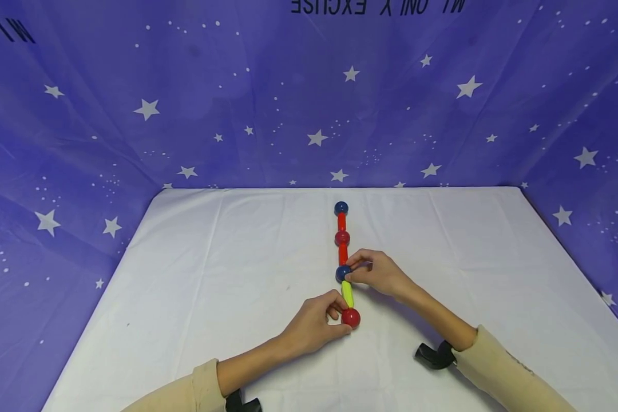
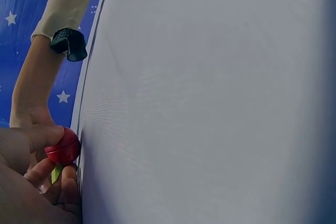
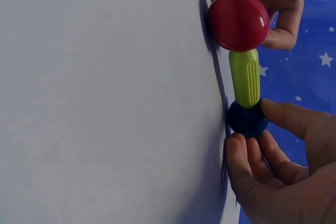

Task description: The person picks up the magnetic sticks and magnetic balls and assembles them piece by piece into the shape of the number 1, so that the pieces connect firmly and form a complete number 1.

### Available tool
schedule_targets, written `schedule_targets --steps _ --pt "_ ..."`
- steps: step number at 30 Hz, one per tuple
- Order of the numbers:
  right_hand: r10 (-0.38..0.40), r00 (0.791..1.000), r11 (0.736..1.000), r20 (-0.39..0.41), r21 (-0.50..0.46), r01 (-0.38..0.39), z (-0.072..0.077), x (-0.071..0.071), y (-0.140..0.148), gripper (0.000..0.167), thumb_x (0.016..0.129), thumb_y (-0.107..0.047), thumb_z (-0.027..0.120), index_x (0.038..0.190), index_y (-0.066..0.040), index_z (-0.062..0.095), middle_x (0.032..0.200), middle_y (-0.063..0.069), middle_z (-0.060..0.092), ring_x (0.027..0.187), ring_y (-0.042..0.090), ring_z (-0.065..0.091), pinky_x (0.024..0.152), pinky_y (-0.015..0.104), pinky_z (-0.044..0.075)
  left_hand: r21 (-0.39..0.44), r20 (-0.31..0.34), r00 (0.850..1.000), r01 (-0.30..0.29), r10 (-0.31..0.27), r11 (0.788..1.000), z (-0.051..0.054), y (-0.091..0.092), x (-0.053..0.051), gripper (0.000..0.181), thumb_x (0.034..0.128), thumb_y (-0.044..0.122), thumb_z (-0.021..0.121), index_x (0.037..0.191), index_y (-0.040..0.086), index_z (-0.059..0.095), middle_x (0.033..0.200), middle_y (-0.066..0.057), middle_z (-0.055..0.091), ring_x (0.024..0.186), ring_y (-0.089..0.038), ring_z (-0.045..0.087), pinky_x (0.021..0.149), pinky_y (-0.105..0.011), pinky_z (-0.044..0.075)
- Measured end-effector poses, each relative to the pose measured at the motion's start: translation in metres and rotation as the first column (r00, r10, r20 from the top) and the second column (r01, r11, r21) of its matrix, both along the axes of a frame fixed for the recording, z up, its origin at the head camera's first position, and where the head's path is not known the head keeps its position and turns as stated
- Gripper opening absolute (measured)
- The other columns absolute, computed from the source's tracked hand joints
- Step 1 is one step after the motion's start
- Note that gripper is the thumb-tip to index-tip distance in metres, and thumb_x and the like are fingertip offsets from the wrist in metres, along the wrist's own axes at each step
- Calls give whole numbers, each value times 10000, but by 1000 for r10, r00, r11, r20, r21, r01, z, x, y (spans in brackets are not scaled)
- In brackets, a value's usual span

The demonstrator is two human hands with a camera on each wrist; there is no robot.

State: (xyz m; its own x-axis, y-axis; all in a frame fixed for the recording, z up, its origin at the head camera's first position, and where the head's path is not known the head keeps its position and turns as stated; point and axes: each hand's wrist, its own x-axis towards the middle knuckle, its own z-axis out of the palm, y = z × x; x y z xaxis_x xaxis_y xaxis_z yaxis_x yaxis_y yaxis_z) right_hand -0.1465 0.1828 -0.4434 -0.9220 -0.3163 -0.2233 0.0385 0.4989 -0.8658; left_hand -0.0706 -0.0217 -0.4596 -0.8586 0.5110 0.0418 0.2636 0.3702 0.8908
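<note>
A straight chain of balls and rods lies on the white table. From the far end come a blue ball (image 1: 341, 208), a red rod (image 1: 342, 222), a red ball (image 1: 342, 237), another red rod (image 1: 343, 254), a second blue ball (image 3: 247, 119), a yellow-green rod (image 3: 245, 80) and a near red ball (image 3: 239, 22). My left hand (image 1: 316, 323) pinches the near red ball between thumb and fingers. Farther up, my right hand (image 1: 380, 273) pinches the second blue ball. The yellow-green rod spans the gap between both hands, its ends meeting the two balls.
White cloth covers the table (image 1: 226, 274). A purple-blue curtain (image 1: 268, 103) with white stars rises behind it and along both sides. Black wrist devices (image 1: 435, 356) sit under both beige sleeves (image 1: 504, 366).
</note>
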Motion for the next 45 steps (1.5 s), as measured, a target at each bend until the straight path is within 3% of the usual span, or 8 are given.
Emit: schedule_targets --steps 12,45 --pt "5 1000 1000 26 -12 -5 0 -1 -7 206 885 -152 761 1066 -82 692 953 34 685 879 217 626 789 344 501 -16 2 1000 -13 13 1000 2 -5 1 310 786 56 847 1001 116 632 874 79 630 789 -122 574 676 -202 472" --pt "12 1000 1000 3 -26 -12 -2 -2 -15 195 868 -123 772 1031 -59 687 915 39 682 838 214 631 770 341 510 -47 -9 1000 -12 11 999 3 -13 1 299 797 67 831 1006 135 629 856 103 608 778 -130 566 670 -207 462"
